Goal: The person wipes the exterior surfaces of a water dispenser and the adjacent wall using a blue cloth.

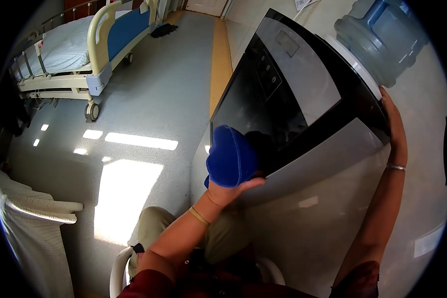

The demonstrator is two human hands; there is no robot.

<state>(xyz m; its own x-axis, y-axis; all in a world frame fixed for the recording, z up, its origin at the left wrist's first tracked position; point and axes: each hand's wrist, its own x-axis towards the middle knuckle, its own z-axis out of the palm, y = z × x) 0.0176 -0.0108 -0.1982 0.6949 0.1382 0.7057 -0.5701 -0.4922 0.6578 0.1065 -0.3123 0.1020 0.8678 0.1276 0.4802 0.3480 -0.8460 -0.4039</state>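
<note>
My left hand point(228, 191) is closed on a blue cleaning cloth point(232, 156), which covers the fingers while the thumb sticks out to the right. The cloth is at the lower front of a black and grey water dispenser point(283, 107); whether it touches the panel I cannot tell. My right hand point(393, 116) grips the dispenser's upper far corner, fingers curled over the edge beside the white collar and partly hidden. Upside down on top sits a clear blue water bottle point(377, 42). Small round buttons point(269, 72) show on the glossy front.
A hospital bed point(97, 54) on wheels stands at upper left, with a dark broom head point(164, 31) by its end. Pale draped fabric point(32, 223) hangs at lower left. I am seated in a chair with light armrests point(119, 270). Sunlight patches the grey floor point(159, 104).
</note>
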